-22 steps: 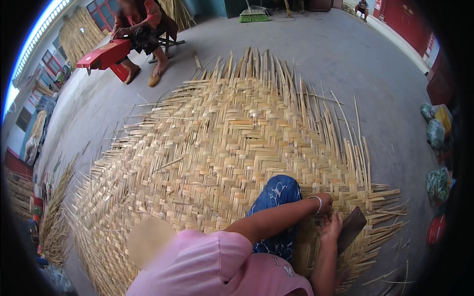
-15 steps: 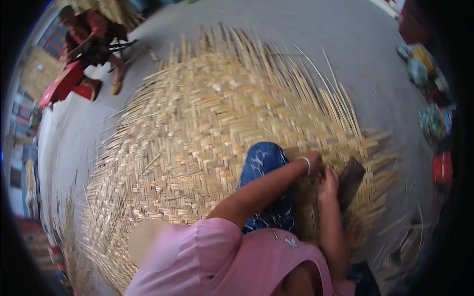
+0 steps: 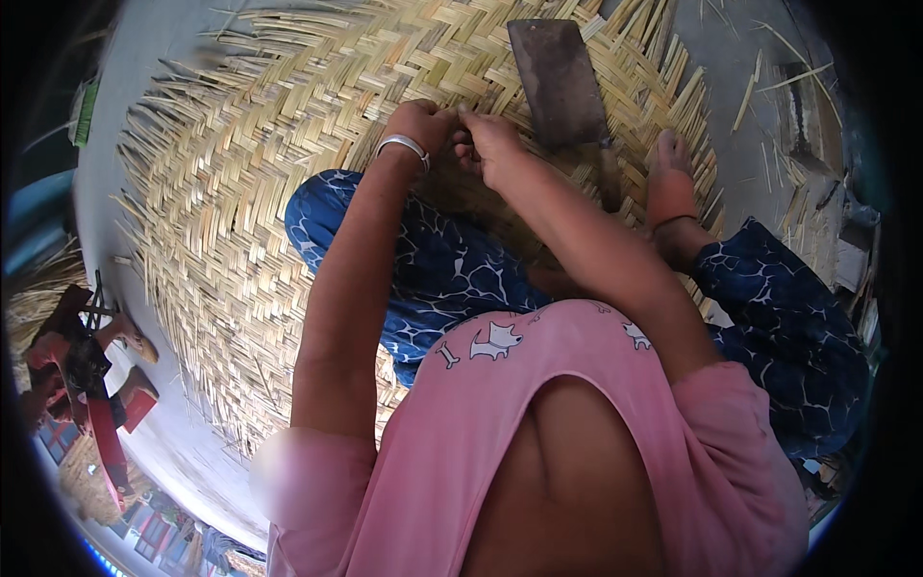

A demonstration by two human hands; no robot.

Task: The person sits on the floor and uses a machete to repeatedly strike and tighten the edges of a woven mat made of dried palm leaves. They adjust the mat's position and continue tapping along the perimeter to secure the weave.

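A large woven mat [image 3: 250, 240] of pale split strips spreads under me, its loose ends fraying at the edges. My left hand [image 3: 421, 125], with a white bangle at its wrist, is closed just above the weave. Beside it, my right hand [image 3: 490, 144] is closed too, thumb and fingers pinched together. The fingertips of both hands almost meet; what they pinch is too small or hidden to make out. A broad, dark cleaver [image 3: 558, 82] rests flat on the mat to the right of my right hand, its handle pointing toward me.
My bare foot [image 3: 670, 188] stands on the mat's right side, close to the cleaver handle. Beyond that edge, loose strips [image 3: 748, 91] and a block-like object [image 3: 806, 115] lie on the grey floor. At the far left, a person [image 3: 62, 365] sits by a red object [image 3: 108, 447].
My view has turned and tipped downward, so the mat and the seated person have shifted in the picture. Both hands stay close together over the mat, the cleaver still on their right.
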